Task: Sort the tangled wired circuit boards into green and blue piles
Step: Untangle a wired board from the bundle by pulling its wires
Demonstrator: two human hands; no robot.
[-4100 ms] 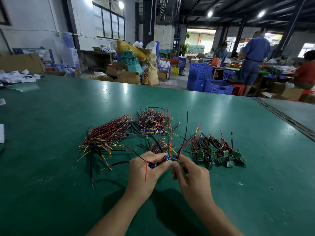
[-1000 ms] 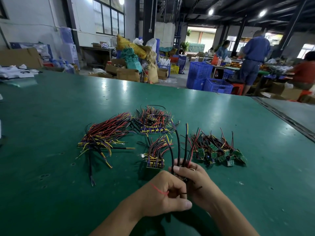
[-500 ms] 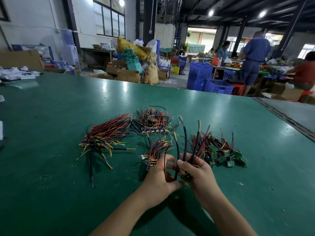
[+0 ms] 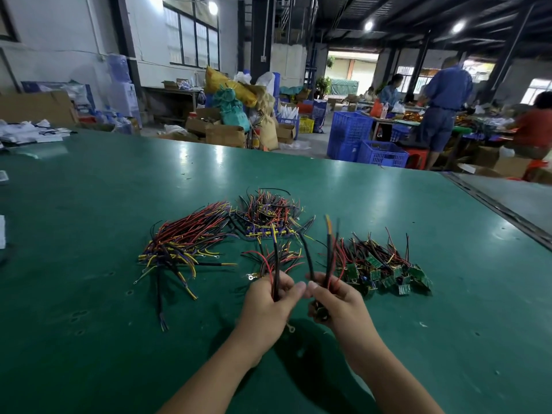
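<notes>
Left hand (image 4: 270, 306) curls round its wire bundle (image 4: 276, 264), hiding whatever sits at the base | right hand (image 4: 337, 303) covers most of a wired board (image 4: 322, 312), colour unclear | its raised wire tips (image 4: 328, 222) blurred | forearms (image 4: 209, 377) cut off at bottom edge | white object (image 4: 1, 232) clipped at left edge

Bare left hand (image 4: 270, 309), bare right hand (image 4: 340, 306).

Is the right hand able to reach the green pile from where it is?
Probably yes: the green pile lies just right of the right hand with only bare table between. That hand grips wires, so it could set them there but not pick anything up.
</notes>
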